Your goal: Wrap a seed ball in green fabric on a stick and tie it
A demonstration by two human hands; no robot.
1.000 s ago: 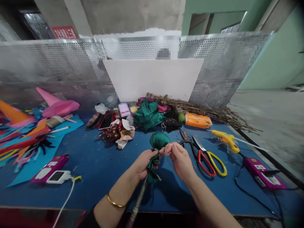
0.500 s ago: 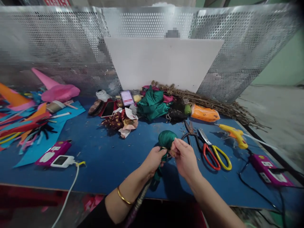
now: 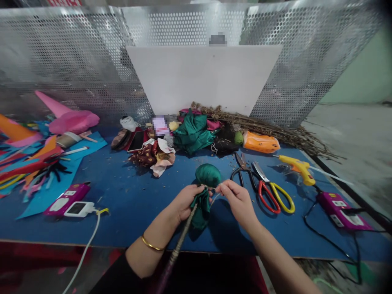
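Note:
Green satin cloth is stretched into a round ball [image 3: 208, 174] at the end of a wrapped stick [image 3: 179, 244]. My left hand [image 3: 186, 201] is closed around the gathered neck of the cloth, just below the ball. The loose cloth ends [image 3: 200, 220] hang down around the stick. Beside the neck, my right hand [image 3: 238, 200] pinches a thin pale string [image 3: 216, 198], which runs across to the cloth. Part of the string is hidden behind the fingers.
To the right lie black-handled scissors [image 3: 245, 169], red-and-yellow scissors [image 3: 269, 192], a yellow glue gun [image 3: 298, 168] and a purple power strip [image 3: 341, 212]. Crumpled green cloth [image 3: 194, 132] and dry twigs [image 3: 269, 128] sit at the back. Coloured paper [image 3: 61, 196] covers the left.
The ball and stick have tipped a little left and now show more of the stick. My right hand has drawn slightly away from the ball, and the string is visible.

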